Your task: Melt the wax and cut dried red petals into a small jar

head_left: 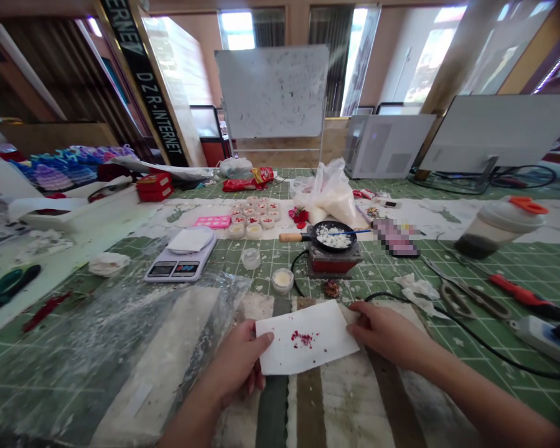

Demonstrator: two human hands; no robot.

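The left hand (237, 363) pinches the left edge of a white paper sheet (305, 337), thumb on top and fingers curled beneath; the right hand (386, 332) grips the sheet's right edge the same way, so the paper is held between both hands just above the near edge of the table. A small heap of red petal crumbs (302, 338) lies at the sheet's middle. Just beyond, a small jar of pale wax (282, 279) stands on the green cutting mat (392, 274); farther off, a black pan (333, 236) with white flakes sits on a red burner (332, 261). To the left rests a digital scale (180, 261); to the right, scissors (466, 297).
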